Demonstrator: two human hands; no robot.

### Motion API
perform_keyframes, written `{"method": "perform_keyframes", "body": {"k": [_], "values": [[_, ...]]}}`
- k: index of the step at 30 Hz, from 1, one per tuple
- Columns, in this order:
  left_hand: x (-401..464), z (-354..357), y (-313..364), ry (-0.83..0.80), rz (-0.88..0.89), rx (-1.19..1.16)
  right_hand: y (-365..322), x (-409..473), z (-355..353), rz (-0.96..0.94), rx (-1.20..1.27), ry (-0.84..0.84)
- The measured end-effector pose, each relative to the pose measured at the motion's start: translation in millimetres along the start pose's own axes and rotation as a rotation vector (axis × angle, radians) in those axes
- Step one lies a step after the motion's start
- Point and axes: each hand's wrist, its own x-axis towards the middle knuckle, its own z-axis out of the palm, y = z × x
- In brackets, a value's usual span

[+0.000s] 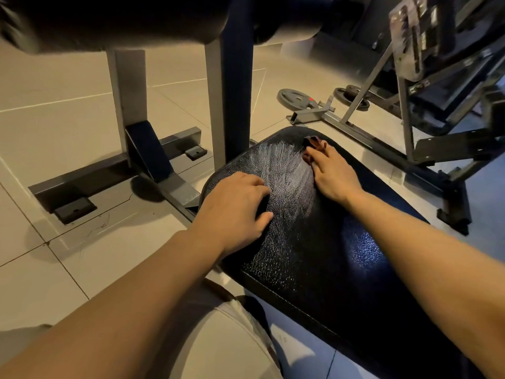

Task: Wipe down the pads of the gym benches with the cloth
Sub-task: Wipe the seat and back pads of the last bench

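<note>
A black textured bench pad (322, 242) fills the middle and lower right of the head view. Its far end carries a streaky wet sheen. My right hand (334, 173) lies near the pad's far edge and presses a small dark red cloth (314, 147) onto the pad; the cloth shows only past my fingertips. My left hand (235, 212) rests on the pad's left edge with its fingers curled loosely and nothing held in it.
A dark upright post (236, 86) and grey frame legs (128, 88) rise just beyond the pad, under a padded roller (114, 20). Two weight plates (296, 98) lie on the tiled floor. Another machine's frame (410, 149) stands at the right.
</note>
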Motion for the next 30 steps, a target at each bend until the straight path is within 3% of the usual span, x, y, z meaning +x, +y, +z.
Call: {"method": "perform_keyframes", "body": {"k": [3, 11, 16, 20, 27, 30], "values": [[4, 1, 1, 0.002, 0.007, 0.006, -10, -2, 5, 0.019, -0.004, 0.037], [22, 10, 6, -0.002, 0.048, 0.041, 1, -69, 1, -0.343, 0.047, 0.006], [28, 12, 7, -0.012, 0.058, 0.032, 18, 5, 3, -0.065, 0.007, 0.026], [33, 10, 5, -0.021, 0.049, 0.033, 4, 24, 8, 0.055, 0.036, 0.090], [41, 14, 3, -0.001, 0.044, 0.024, -9, -50, 7, -0.195, 0.099, 0.094], [43, 14, 2, 0.008, 0.043, 0.016, 6, -34, 2, -0.174, 0.078, 0.081]]}}
